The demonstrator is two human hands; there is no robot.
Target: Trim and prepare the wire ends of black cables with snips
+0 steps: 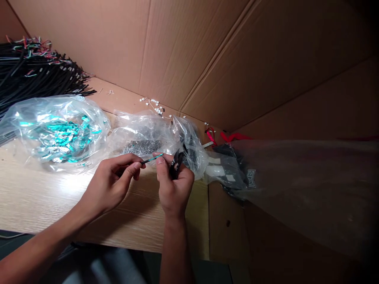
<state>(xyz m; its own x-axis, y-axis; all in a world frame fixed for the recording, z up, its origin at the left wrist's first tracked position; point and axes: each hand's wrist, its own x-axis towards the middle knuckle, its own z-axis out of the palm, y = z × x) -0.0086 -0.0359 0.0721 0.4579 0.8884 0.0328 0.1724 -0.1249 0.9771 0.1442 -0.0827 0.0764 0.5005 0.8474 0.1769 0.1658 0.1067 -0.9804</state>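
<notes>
My left hand is closed, pinching the dark end of a thin wire-like piece that turns teal toward its right tip. Thumb and forefinger of my right hand are closed at the teal tip. Also held in that right hand is a black hand tool, which looks like small snips; its lower part is hidden by the palm. Both hands are above the front of the wooden table. Just behind them lies a clear plastic bag with many small dark and silvery pieces in it.
Another clear bag holds shiny teal pieces at left. Behind it is a heap of black cables with coloured wire ends. Small white pieces lie along the cardboard wall. At right are red ribbon and a large plastic bag.
</notes>
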